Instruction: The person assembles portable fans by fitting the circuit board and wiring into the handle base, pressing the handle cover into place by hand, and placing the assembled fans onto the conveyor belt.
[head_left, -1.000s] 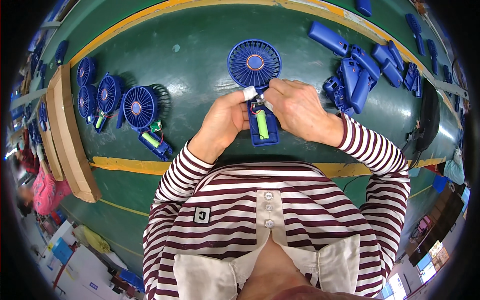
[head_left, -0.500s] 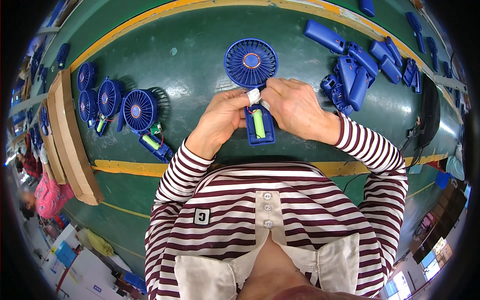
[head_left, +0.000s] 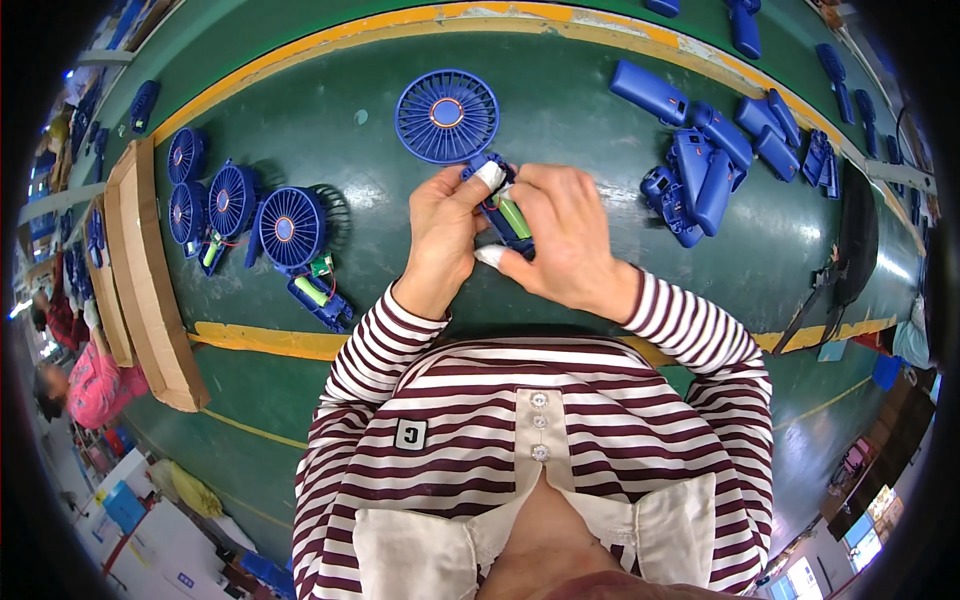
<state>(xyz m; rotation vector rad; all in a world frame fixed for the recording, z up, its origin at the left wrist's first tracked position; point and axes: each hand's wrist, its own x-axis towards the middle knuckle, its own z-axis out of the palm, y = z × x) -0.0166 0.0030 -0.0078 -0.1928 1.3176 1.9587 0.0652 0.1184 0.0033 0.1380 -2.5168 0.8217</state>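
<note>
Between my two hands is a blue handheld fan [head_left: 447,116], its round grille pointing away from me and its handle tilted toward the lower right. The handle lies open, with a green battery cell [head_left: 513,215] showing inside. My left hand [head_left: 445,215] is closed on the handle's left side near the neck, a white wrap on its thumb. My right hand [head_left: 565,230] grips the handle from the right, fingers bent over its edge and a white-wrapped thumb under its lower end. The fingers hide part of the handle and any small parts there.
Several blue fans [head_left: 291,228] with open handles lie at the left, beside a long cardboard tray [head_left: 150,290]. Several blue handle shells [head_left: 695,165] are piled at the right, near a black item [head_left: 855,240]. A person in pink [head_left: 95,385] is at the far left.
The fan has tilted, its grille shifting left and its handle's lower end swinging right. My right hand has moved down from the neck to the handle's side and lower end.
</note>
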